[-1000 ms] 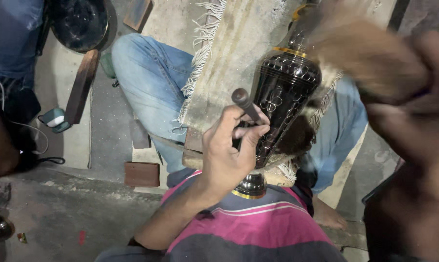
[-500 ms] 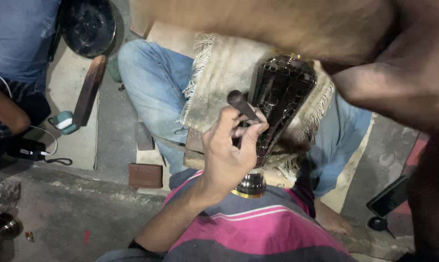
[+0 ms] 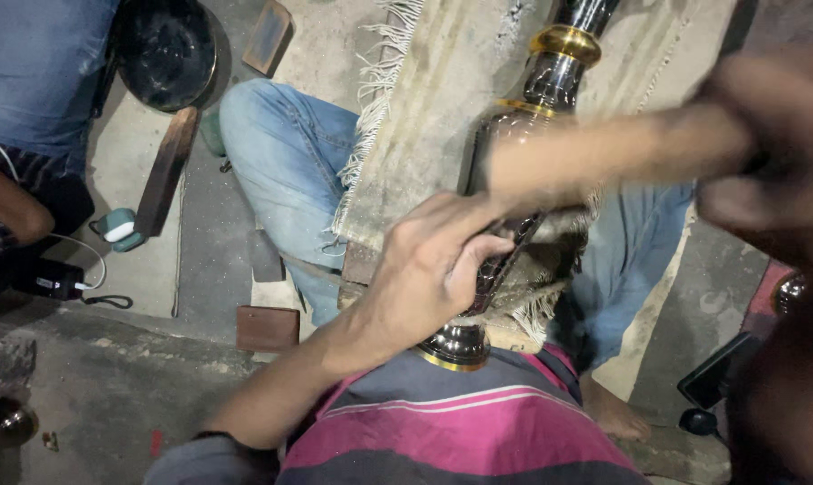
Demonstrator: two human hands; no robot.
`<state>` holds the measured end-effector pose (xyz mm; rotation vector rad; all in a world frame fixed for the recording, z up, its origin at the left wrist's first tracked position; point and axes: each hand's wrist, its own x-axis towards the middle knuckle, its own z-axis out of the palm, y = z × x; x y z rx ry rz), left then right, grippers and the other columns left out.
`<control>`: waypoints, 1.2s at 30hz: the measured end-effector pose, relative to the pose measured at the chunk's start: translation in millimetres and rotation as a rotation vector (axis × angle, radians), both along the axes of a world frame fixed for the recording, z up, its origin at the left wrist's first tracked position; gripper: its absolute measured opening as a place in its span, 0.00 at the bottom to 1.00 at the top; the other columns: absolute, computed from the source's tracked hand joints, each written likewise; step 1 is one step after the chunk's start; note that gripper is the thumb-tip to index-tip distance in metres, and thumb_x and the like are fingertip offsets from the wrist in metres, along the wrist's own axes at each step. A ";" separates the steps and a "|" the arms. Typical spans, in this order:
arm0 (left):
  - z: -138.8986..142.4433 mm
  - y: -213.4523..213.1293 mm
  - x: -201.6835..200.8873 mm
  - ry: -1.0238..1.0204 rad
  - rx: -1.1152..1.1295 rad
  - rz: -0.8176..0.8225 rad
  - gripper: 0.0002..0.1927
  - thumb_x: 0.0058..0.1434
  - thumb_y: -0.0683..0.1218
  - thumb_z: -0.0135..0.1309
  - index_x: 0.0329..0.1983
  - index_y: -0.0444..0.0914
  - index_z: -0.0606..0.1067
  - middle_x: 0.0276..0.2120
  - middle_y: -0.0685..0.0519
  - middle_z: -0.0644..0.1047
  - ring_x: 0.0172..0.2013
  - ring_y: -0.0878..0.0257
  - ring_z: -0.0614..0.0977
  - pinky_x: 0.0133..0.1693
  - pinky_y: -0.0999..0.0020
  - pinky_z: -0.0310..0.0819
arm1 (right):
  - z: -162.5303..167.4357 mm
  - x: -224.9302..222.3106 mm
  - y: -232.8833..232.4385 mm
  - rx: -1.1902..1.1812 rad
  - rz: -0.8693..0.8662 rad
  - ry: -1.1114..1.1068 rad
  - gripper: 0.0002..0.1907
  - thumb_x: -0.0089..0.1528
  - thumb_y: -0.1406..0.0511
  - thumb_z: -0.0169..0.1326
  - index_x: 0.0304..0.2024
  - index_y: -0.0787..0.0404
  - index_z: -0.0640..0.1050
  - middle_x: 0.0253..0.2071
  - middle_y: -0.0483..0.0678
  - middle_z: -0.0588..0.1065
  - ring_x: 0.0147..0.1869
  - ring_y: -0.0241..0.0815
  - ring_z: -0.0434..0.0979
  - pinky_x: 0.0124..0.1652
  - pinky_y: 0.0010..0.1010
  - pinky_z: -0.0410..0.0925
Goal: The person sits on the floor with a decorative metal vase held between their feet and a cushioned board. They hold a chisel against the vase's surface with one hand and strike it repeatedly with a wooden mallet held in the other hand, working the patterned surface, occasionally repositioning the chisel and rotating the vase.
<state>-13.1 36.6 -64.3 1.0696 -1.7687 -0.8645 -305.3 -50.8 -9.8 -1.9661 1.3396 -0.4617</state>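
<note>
Black engraved vase (image 3: 550, 90) with gold bands, left hand (image 3: 429, 269) fingers clamped on it, right hand (image 3: 774, 153) blurred, grip unclear.

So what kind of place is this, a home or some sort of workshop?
Probably a small metal-craft workshop where work is done on the floor. A dark engraved vase with gold bands lies on a fringed cloth over the lap, the left hand steadying it, with wooden blocks on the bare concrete floor.

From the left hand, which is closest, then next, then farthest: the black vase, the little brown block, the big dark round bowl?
1. Black engraved metal vase with gold bands: under the left hand.
2. Small reddish-brown wooden block: on the floor, lower left.
3. Dark round metal bowl: far upper left.
</note>
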 end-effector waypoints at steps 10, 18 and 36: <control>4.9 -34.2 12.4 -0.154 0.002 -0.412 0.21 0.61 0.35 0.59 0.58 0.38 0.76 0.38 0.50 0.81 0.39 0.54 0.80 0.44 0.58 0.77 | -65.1 -38.6 74.8 -0.138 -0.401 -0.326 0.16 0.60 0.81 0.62 0.47 0.67 0.73 0.40 0.51 0.72 0.42 0.43 0.75 0.48 0.33 0.71; 7.5 -62.5 10.8 -0.204 -0.040 -0.699 0.31 0.49 0.33 0.52 0.60 0.39 0.77 0.32 0.49 0.77 0.37 0.53 0.78 0.39 0.59 0.74 | -92.5 -34.7 129.3 -0.322 -0.573 -0.553 0.14 0.63 0.81 0.62 0.45 0.67 0.72 0.40 0.49 0.71 0.43 0.42 0.74 0.52 0.32 0.72; 3.8 -83.4 10.8 -0.131 -0.051 -0.914 0.29 0.56 0.34 0.51 0.63 0.39 0.73 0.33 0.48 0.75 0.39 0.53 0.79 0.41 0.57 0.74 | -111.2 -6.1 149.9 -0.411 -0.729 -0.199 0.19 0.64 0.78 0.63 0.55 0.73 0.71 0.42 0.50 0.74 0.43 0.41 0.76 0.51 0.30 0.72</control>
